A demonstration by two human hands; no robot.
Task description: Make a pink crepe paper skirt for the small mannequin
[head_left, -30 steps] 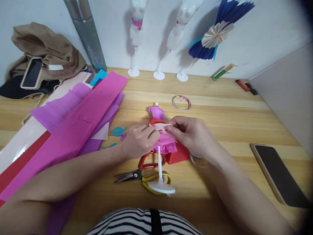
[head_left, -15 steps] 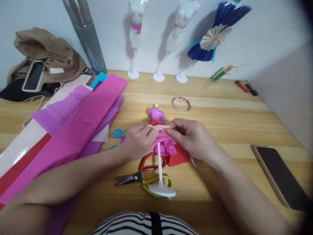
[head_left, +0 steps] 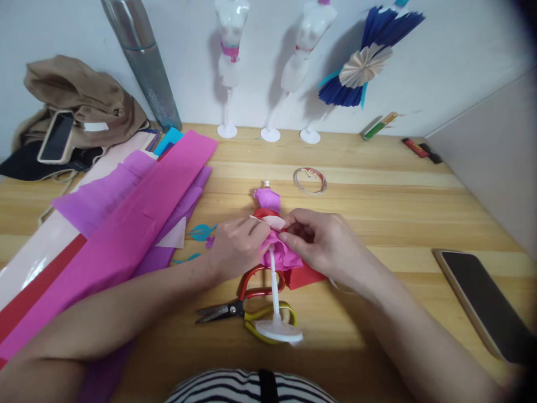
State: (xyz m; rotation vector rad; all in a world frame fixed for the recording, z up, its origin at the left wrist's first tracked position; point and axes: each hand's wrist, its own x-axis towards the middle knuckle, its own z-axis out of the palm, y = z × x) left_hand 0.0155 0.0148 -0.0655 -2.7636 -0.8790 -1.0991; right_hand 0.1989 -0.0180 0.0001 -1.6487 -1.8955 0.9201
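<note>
Between my hands a small dress form lies tipped back, its white stand and round base [head_left: 279, 331] towards me. It wears a purple crepe-paper top [head_left: 267, 200], a red band [head_left: 265, 214] and a ruffled pink skirt [head_left: 285, 256]. A pale pink paper strip [head_left: 274, 223] crosses its waist. My left hand [head_left: 241, 246] is closed, fingers curled at the strip's left end and the skirt. My right hand [head_left: 321, 238] is closed in a pinch at the strip's right end; its fingertips partly hide what they grip. Beneath the stand lie scissors [head_left: 235, 307] with red and yellow handles.
Crepe-paper sheets [head_left: 138, 212] cover the left side. A bottle [head_left: 146, 67], two bare dress forms and one blue-dressed form [head_left: 348, 84] stand at the wall. A tape roll [head_left: 310, 180] lies beyond the dress form, red paper [head_left: 304, 275] beside it, and a phone [head_left: 482, 302] at right.
The pale strip's right end has come down closer against the waist, and my right hand has shifted slightly left and down. My left hand stays almost in place.
</note>
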